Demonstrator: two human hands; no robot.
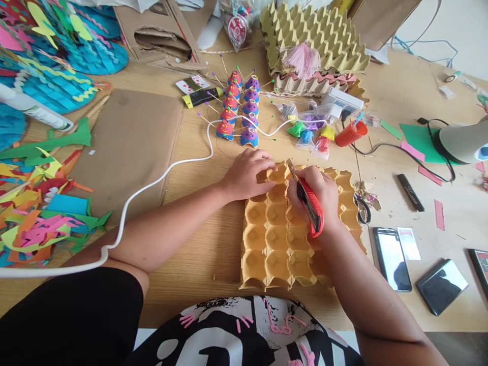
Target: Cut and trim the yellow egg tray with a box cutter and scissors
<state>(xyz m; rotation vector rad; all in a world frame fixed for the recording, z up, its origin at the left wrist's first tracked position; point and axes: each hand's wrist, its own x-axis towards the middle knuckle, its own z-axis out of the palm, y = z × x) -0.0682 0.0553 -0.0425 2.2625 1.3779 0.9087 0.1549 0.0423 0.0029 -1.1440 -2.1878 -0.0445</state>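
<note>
A yellow cardboard egg tray (278, 238) lies hollow side up on the table in front of me. My left hand (251, 174) grips its far left corner, thumb and fingers around a cup there. In my right hand (318, 190) is a red and black utility knife (311, 206), held over the tray. Its blade points away from me and meets the far part of the tray between two rows of cups; whether it has cut in there I cannot tell. Just beyond stand two rows of small painted figures, red ones (230, 103) and purple ones (250, 108), with pins stuck in them.
A white cable (168, 175) crosses my left forearm. Paper scraps (41, 218) and a cardboard sheet (129, 137) lie left. Stacked egg trays (316, 38), clay bags (305, 134) and a red cup (351, 133) stand behind. Scissors (363, 209), a marker (410, 192) and a phone (392, 259) lie right.
</note>
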